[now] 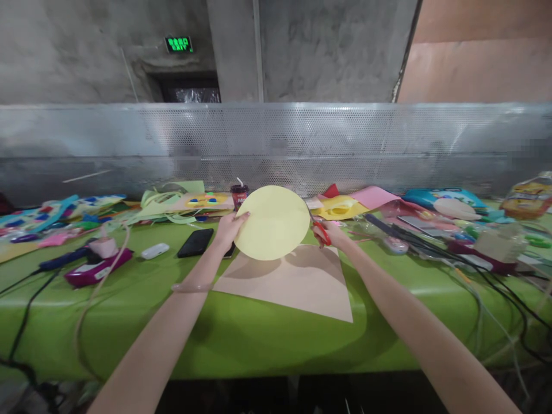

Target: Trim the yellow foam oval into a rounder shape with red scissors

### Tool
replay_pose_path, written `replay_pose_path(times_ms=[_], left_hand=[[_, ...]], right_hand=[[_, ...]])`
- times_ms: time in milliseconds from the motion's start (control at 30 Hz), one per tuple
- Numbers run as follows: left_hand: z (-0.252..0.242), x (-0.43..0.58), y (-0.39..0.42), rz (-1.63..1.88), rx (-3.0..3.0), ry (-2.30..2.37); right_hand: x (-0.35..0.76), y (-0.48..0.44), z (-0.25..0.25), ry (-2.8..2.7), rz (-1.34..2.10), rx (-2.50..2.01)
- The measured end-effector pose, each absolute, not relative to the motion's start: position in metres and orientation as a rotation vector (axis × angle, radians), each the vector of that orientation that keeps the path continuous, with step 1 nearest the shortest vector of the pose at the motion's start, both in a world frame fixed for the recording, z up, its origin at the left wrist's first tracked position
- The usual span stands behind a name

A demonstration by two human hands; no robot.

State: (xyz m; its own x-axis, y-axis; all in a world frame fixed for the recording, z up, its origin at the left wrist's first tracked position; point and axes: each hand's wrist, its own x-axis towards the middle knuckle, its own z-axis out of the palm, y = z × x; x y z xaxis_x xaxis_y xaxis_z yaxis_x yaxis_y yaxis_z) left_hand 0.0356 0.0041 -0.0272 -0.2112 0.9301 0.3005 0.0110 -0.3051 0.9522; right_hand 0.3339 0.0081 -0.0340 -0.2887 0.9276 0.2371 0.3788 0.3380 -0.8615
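A round pale-yellow paper disc (273,223) is held up over the table, facing me. My left hand (229,231) pinches its left edge, thumb on the near face. At the disc's right edge my right hand (328,234) is closed round red-handled scissors (321,232); their blades are mostly hidden beside the paper. Below the disc a beige sheet of paper (297,284) lies on the green tablecloth (241,339), its far part covered by the disc. A black phone (195,242) rests to the left of my left hand.
A dark cup with a straw (240,194) stands behind the disc. Coloured paper scraps (172,201) line the back of the table. A purple power strip (98,269) and a white case (155,250) lie left. Black cables (440,247) and a bottle (526,195) are on the right.
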Motion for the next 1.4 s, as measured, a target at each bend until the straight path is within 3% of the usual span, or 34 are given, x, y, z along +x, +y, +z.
replay_pose_path(times_ms=[1400], left_hand=[[-0.028, 0.036, 0.004, 1.625, 1.310, 1.178]], right_hand=[[0.331, -0.001, -0.029, -1.886, 0.846, -1.166]])
